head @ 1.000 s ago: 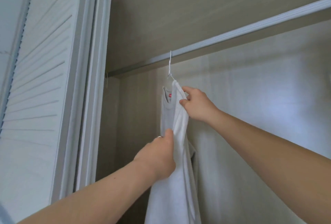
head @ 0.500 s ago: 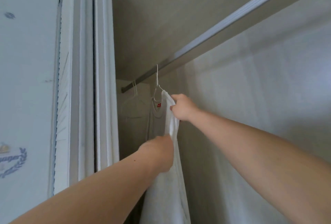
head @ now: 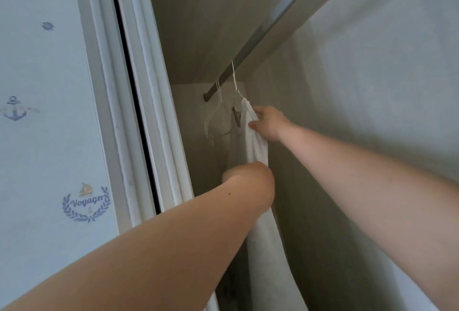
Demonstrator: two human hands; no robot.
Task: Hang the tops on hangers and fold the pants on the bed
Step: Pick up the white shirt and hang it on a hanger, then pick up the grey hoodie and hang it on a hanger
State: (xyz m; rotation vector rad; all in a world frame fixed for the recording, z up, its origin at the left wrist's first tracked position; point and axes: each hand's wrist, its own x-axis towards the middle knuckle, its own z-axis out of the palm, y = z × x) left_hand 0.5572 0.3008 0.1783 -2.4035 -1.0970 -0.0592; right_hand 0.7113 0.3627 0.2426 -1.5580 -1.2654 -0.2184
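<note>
Reaching into a wardrobe with both bare arms. Pinching the white top [head: 257,141] just below its shoulder with the right hand [head: 269,124], fingers and thumb closed narrowly on a bunched fold of cloth. Meeting the same top lower down with the left hand [head: 250,181], at the front edge of the cloth. Seen only from the wrist and the back of the hand, with the fingers hidden, so cannot tell whether gripping or merely touching.

Has the top on a thin white hanger [head: 236,90], hooked over the dark rail [head: 248,49] under the shelf, near the rail's left end. Shows a red label [head: 239,118] inside the neck. Drops long and straight past the left forearm and out of the bottom of the view.

Just left on the same rail, bare white hangers [head: 213,116]. Further left, a white door frame [head: 139,111] and pale wallpaper [head: 49,149] printed with an anchor [head: 15,111] and a "Voyager" wreath [head: 85,205].
</note>
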